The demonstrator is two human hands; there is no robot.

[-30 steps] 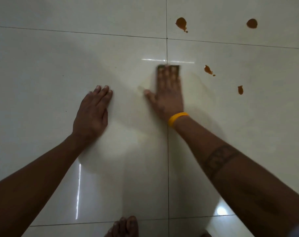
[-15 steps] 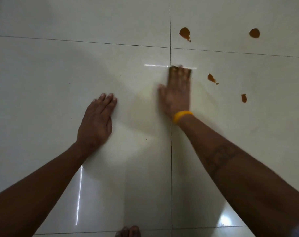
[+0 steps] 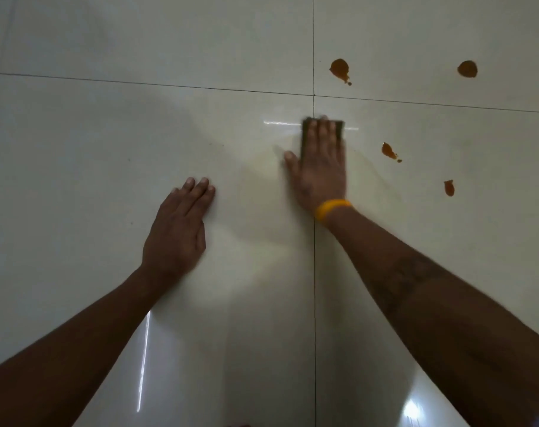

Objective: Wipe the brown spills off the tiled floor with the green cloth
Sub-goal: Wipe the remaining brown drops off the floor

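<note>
On the glossy cream tiled floor (image 3: 108, 149), the right hand (image 3: 320, 167) lies flat on a dark green folded cloth (image 3: 339, 124), fingers (image 3: 322, 132) straight and close together, pressing it down just below the crossing of the dark grout lines (image 3: 314, 95). Only the cloth's far edge shows past the fingertips. A yellow band (image 3: 331, 208) circles that wrist. The left hand (image 3: 178, 229) rests palm-down on the tile, left of and nearer than the cloth, its fingers straight, holding nothing. Four brown spills lie right of the cloth: two beyond the grout crossing (image 3: 339, 69) (image 3: 467, 69) and two nearer (image 3: 388, 150) (image 3: 448, 188), all apart from the cloth.
</note>
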